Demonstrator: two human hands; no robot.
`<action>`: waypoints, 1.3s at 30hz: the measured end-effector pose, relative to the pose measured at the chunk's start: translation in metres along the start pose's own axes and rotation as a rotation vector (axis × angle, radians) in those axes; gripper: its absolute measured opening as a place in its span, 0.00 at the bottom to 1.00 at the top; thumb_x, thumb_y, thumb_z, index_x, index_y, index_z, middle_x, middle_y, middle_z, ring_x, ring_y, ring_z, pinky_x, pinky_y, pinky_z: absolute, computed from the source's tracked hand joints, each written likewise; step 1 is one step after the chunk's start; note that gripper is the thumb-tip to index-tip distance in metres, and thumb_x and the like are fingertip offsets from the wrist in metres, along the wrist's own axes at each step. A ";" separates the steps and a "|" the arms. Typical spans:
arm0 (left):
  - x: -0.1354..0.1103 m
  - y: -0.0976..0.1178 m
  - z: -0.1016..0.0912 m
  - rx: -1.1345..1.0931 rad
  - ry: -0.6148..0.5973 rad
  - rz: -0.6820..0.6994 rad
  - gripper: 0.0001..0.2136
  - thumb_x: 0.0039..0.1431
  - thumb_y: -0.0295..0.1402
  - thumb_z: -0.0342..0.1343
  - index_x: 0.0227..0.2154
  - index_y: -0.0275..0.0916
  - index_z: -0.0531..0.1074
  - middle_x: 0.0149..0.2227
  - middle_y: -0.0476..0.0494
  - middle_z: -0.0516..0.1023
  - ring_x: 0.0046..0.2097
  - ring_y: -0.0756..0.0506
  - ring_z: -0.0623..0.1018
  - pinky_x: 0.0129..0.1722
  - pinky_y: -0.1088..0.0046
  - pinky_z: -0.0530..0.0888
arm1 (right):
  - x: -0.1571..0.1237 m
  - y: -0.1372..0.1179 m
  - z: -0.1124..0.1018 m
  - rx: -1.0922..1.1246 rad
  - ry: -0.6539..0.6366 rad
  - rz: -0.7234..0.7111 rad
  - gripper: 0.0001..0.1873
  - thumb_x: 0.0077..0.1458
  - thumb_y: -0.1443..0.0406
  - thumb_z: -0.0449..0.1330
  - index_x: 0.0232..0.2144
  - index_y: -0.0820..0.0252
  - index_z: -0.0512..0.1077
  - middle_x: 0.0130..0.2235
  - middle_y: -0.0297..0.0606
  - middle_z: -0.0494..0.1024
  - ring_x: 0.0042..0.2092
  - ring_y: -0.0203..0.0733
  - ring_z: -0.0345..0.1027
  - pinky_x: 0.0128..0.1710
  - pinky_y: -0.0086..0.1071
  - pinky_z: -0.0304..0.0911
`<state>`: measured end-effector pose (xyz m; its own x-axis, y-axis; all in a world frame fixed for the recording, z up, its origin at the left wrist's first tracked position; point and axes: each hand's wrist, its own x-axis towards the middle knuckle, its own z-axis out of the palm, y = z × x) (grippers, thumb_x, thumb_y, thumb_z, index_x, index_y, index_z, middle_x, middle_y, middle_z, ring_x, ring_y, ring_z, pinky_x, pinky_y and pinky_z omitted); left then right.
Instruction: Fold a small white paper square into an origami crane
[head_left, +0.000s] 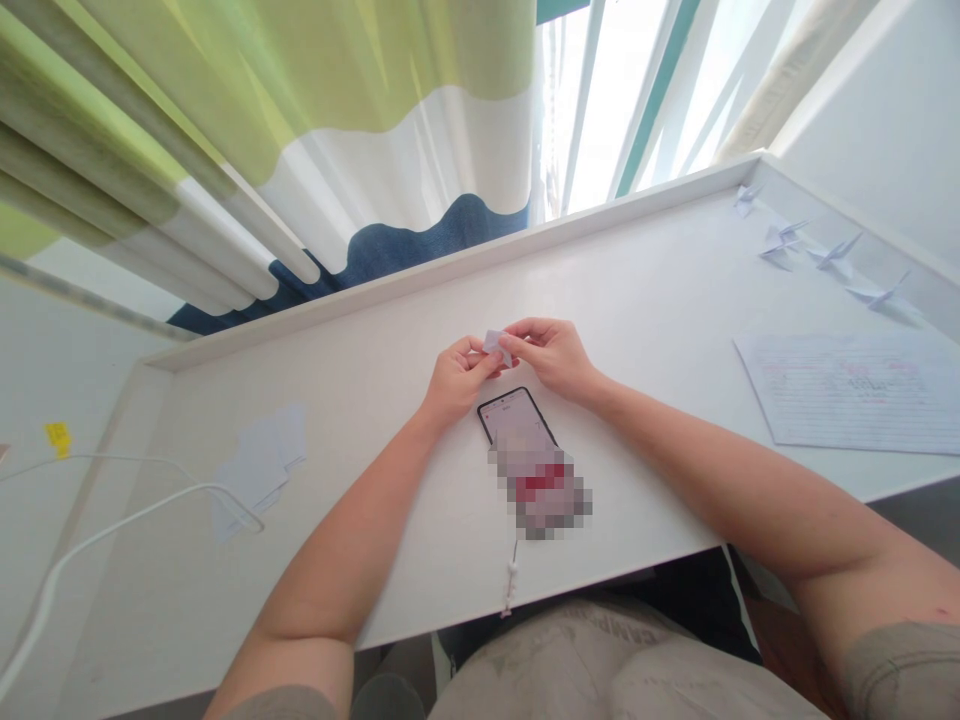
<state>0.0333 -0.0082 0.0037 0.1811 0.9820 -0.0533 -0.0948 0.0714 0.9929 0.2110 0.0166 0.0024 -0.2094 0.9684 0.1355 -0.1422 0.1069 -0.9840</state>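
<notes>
A small folded piece of pale paper is pinched between my left hand and my right hand, just above the white desk. Fingertips of both hands press on it from either side. Directly below my hands lies a black-framed smartphone with its lit screen facing up. Its lower part is pixelated, and neither hand touches it.
Several paper cranes stand along the desk's far right, near a lined handwritten sheet. Loose white paper squares and a white cable lie left. A raised rim edges the desk's far side, below a green-and-blue curtain.
</notes>
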 end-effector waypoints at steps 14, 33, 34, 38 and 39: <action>0.000 0.002 0.001 0.022 -0.012 -0.002 0.26 0.49 0.56 0.75 0.35 0.40 0.74 0.33 0.42 0.88 0.42 0.40 0.88 0.45 0.64 0.79 | 0.002 -0.002 0.000 0.053 -0.015 0.018 0.25 0.44 0.44 0.78 0.30 0.58 0.81 0.31 0.37 0.83 0.31 0.39 0.75 0.34 0.38 0.77; 0.000 0.004 0.001 0.024 0.007 -0.002 0.25 0.53 0.57 0.72 0.33 0.40 0.72 0.31 0.45 0.86 0.40 0.40 0.88 0.44 0.63 0.81 | -0.001 -0.004 0.003 0.097 -0.023 0.062 0.25 0.42 0.44 0.78 0.29 0.57 0.81 0.30 0.37 0.83 0.33 0.41 0.76 0.34 0.38 0.77; 0.000 0.003 0.001 0.020 0.013 0.000 0.26 0.53 0.58 0.72 0.33 0.40 0.72 0.30 0.45 0.86 0.39 0.40 0.88 0.44 0.63 0.81 | 0.000 -0.004 0.003 0.107 -0.023 0.067 0.26 0.42 0.44 0.79 0.29 0.57 0.81 0.31 0.37 0.84 0.33 0.41 0.76 0.34 0.38 0.77; -0.001 0.003 0.002 -0.003 0.019 0.003 0.27 0.52 0.58 0.73 0.31 0.40 0.69 0.31 0.46 0.87 0.38 0.40 0.88 0.43 0.64 0.80 | 0.000 -0.005 0.004 0.145 -0.021 0.080 0.25 0.41 0.45 0.79 0.28 0.57 0.81 0.31 0.36 0.84 0.33 0.41 0.75 0.33 0.37 0.75; -0.001 0.004 0.002 -0.007 0.016 0.003 0.27 0.52 0.58 0.73 0.31 0.40 0.69 0.32 0.46 0.87 0.38 0.41 0.88 0.43 0.64 0.80 | 0.000 -0.006 0.004 0.145 -0.027 0.080 0.24 0.42 0.45 0.79 0.28 0.57 0.81 0.30 0.35 0.83 0.32 0.40 0.74 0.33 0.37 0.74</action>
<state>0.0345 -0.0094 0.0075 0.1652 0.9849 -0.0522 -0.1017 0.0696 0.9924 0.2085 0.0146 0.0088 -0.2516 0.9658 0.0627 -0.2617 -0.0055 -0.9651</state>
